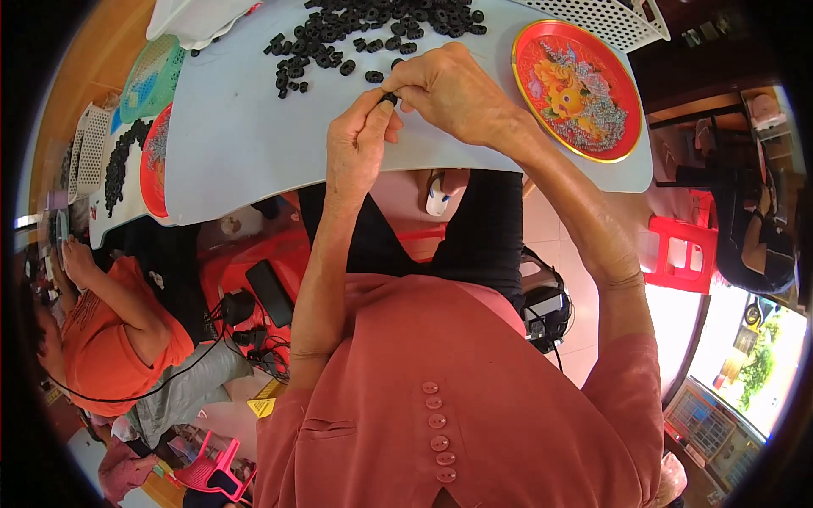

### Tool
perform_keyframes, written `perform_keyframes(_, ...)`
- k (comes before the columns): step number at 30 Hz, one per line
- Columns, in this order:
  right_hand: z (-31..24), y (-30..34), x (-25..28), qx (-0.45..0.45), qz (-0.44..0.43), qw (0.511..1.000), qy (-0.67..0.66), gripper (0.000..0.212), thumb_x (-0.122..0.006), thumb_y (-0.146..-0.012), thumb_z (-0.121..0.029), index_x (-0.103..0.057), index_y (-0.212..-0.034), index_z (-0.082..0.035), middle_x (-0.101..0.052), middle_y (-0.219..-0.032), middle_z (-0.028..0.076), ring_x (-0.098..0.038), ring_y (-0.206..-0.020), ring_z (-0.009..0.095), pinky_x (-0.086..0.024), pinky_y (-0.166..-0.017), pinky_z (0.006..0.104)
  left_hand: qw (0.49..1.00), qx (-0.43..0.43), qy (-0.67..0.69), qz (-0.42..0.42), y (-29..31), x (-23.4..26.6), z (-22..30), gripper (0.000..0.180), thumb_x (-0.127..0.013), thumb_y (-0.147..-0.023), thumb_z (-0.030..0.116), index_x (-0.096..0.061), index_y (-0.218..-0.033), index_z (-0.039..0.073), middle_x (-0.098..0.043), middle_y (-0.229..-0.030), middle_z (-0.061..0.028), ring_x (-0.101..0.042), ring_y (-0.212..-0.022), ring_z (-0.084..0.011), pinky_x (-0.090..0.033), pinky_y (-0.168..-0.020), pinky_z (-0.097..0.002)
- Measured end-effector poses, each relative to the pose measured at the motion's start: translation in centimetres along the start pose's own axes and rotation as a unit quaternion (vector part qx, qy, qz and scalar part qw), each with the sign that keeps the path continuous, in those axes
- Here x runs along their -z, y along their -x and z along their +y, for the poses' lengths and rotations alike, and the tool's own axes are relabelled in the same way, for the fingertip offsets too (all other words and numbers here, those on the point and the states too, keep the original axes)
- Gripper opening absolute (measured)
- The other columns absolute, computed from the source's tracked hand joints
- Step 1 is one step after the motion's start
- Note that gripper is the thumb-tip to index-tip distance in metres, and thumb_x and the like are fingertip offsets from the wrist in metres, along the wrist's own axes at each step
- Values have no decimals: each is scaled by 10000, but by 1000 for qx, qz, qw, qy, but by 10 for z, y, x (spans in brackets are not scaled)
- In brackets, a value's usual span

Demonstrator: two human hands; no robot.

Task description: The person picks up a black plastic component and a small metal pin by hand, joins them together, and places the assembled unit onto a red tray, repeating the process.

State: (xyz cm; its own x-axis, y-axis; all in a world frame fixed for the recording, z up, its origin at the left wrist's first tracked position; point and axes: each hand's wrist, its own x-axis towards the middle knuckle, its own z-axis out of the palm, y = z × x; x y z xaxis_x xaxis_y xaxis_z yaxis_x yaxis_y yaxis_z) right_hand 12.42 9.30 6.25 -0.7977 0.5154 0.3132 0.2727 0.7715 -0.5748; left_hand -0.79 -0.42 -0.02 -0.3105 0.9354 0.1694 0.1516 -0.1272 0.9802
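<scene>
Handling: a small black part (389, 98), pinched at the fingertips above the table (246, 127), near its front edge; judged to be two-handed fingertip work on one part.
Left hand (359, 142): narrow, thumb and finger closed on the part.
Right hand (449, 89): narrow, fingertips together at the part's upper side; cannot tell whether they grip the part or something smaller.
Next move: appears to call for a steady left pinch and fine right-hand alignment.
Pile (325, 35): loose black parts, scattered at the table's far side; strays lie just beyond the fingertips.
Tray (520, 61): red, round, right of the hands, holding small silver pieces (614, 106).
Basket (605, 19): white, perforated, beyond the tray.
Bin (199, 19): white, at the far left of the table.
Co-worker (127, 339): seated at left, orange shirt, well apart from the hands.
Obstruction: fingers cover most of the part, so its fit cannot be checked; the nearest strays could be knocked.
</scene>
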Motion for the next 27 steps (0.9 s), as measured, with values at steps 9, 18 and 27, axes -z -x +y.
perform_keyframes(9,1,3,0,-60,-10,992,-114,184,-541,-803,-5,-700,-893,12,-652,-701,183,-662,-636,271,-518,-620,366,1000,-8,1,-11,2,0,-3,222,-509,-942,132,-622,-1075,-5,-602,-717,-30,-530,-620,-88,-454,-575,-231)
perform_keyframes(18,7,6,-12,42,83,995,-24,181,-577,-756,-14,-705,-884,-4,-654,-711,173,-635,-627,313,-507,-602,364,1000,-3,16,-4,-1,0,-6,214,-507,-941,129,-619,-1056,-12,-604,-713,-35,-535,-614,-94,-456,-578,-233)
perform_keyframes(27,5,4,-6,-87,25,988,-126,184,-565,-749,11,-706,-867,-3,-655,-693,164,-623,-597,291,-497,-586,354,1000,2,-7,10,2,-5,1,211,-499,-946,127,-618,-1055,-9,-590,-698,-32,-526,-601,-92,-450,-570,-235)
